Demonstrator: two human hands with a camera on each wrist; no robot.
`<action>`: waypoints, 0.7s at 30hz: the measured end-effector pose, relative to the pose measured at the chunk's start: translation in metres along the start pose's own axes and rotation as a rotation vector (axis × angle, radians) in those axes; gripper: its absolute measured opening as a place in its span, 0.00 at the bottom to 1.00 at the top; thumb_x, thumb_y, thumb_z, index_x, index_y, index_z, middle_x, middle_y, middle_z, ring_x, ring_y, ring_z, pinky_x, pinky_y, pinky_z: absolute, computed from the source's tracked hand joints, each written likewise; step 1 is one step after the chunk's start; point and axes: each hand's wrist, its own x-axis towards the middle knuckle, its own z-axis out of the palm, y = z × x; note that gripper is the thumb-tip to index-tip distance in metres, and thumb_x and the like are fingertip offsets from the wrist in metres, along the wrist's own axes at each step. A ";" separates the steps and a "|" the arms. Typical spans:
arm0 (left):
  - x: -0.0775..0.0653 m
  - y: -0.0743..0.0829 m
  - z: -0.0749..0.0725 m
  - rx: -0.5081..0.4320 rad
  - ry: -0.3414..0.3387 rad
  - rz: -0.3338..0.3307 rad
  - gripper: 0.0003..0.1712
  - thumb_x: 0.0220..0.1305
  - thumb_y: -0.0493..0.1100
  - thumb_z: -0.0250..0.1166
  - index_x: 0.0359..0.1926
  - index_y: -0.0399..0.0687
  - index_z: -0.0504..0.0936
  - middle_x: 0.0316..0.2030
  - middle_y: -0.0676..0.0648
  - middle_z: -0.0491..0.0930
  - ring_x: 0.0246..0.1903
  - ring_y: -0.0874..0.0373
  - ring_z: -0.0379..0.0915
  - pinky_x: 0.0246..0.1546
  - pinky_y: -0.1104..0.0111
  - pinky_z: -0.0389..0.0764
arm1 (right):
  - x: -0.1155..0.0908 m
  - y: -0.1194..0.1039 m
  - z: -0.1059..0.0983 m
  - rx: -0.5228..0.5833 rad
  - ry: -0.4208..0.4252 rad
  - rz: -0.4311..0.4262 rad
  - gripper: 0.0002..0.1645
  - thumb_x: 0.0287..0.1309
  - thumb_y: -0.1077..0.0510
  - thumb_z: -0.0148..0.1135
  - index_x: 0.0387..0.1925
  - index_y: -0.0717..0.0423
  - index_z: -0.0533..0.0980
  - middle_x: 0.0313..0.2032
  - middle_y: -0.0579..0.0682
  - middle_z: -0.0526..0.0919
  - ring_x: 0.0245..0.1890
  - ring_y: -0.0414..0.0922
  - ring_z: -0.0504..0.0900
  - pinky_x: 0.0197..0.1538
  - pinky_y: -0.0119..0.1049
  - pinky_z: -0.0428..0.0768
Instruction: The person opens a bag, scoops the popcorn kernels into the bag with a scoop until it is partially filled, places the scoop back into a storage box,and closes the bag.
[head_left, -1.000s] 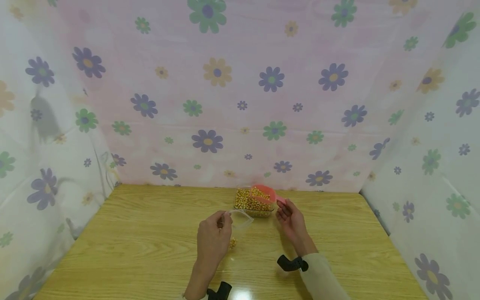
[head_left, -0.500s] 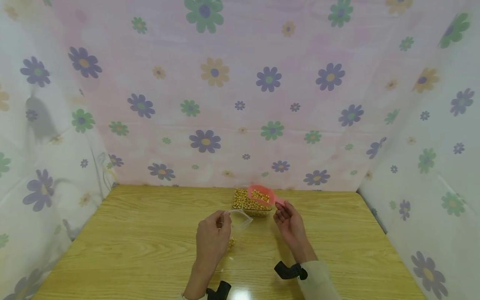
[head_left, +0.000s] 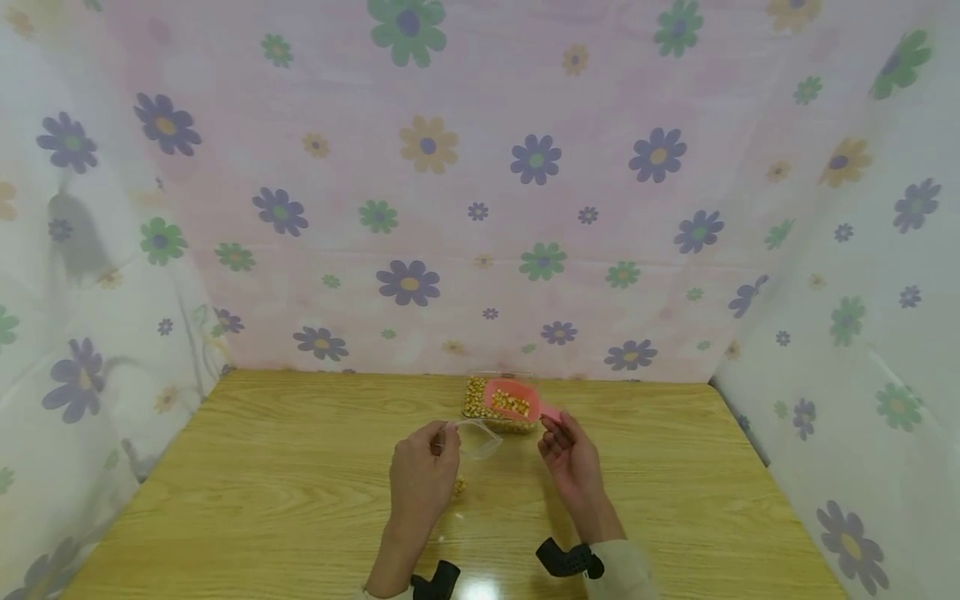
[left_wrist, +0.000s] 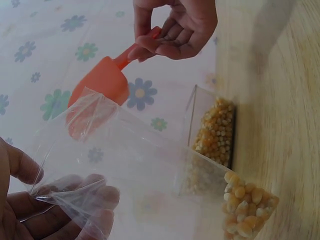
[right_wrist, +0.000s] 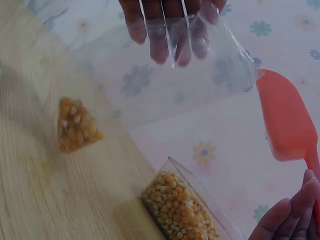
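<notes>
My left hand (head_left: pixel 423 477) holds a clear plastic bag (left_wrist: pixel 145 150) by its top edge, with some fingers seen through the film in the left wrist view. Corn kernels (left_wrist: pixel 245 207) fill the bag's bottom corner. By its handle my right hand (head_left: pixel 576 468) pinches a coral-red scoop (left_wrist: pixel 102 77), which carries a small heap of kernels in the head view. The scoop's front end is close to the bag's mouth; in the left wrist view its tip shows behind the film. Below the scoop, a clear rectangular container (head_left: pixel 517 427) stands on the table, full of corn kernels (right_wrist: pixel 177 202).
The wood-look table (head_left: pixel 300 467) extends to both sides of the hands. A flowered cloth (head_left: pixel 480 167) hangs behind it and along the left and right sides. Black wrist mounts (head_left: pixel 566 558) sit on both forearms.
The scoop with its kernels has come up off the corn in the container and moved left and nearer, towards the bag. My left hand and the bag have barely moved.
</notes>
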 end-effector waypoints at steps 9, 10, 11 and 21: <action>0.001 -0.001 0.000 0.001 -0.004 -0.028 0.17 0.74 0.41 0.58 0.27 0.44 0.87 0.18 0.53 0.80 0.18 0.65 0.75 0.21 0.68 0.76 | -0.025 0.004 0.008 -0.045 -0.014 -0.060 0.19 0.80 0.52 0.47 0.35 0.50 0.81 0.31 0.44 0.88 0.27 0.36 0.79 0.40 0.29 0.79; 0.001 -0.001 0.000 0.001 -0.004 -0.032 0.17 0.74 0.41 0.58 0.27 0.44 0.86 0.17 0.53 0.79 0.17 0.65 0.73 0.19 0.69 0.74 | -0.029 0.005 0.008 -0.059 -0.013 -0.070 0.19 0.80 0.52 0.47 0.35 0.49 0.81 0.31 0.43 0.88 0.27 0.36 0.79 0.40 0.29 0.79; 0.002 -0.001 0.000 0.000 -0.004 -0.036 0.18 0.74 0.41 0.58 0.26 0.45 0.86 0.16 0.53 0.78 0.15 0.65 0.72 0.18 0.69 0.73 | -0.033 0.005 0.008 -0.068 -0.013 -0.075 0.18 0.80 0.52 0.47 0.35 0.49 0.81 0.31 0.43 0.88 0.27 0.36 0.79 0.40 0.29 0.79; 0.002 0.000 0.000 0.001 -0.009 -0.016 0.20 0.73 0.40 0.58 0.20 0.46 0.80 0.11 0.55 0.69 0.11 0.65 0.60 0.15 0.71 0.61 | -0.063 0.011 0.009 -0.206 0.100 -0.078 0.20 0.78 0.54 0.50 0.31 0.49 0.84 0.26 0.43 0.88 0.24 0.35 0.78 0.36 0.28 0.79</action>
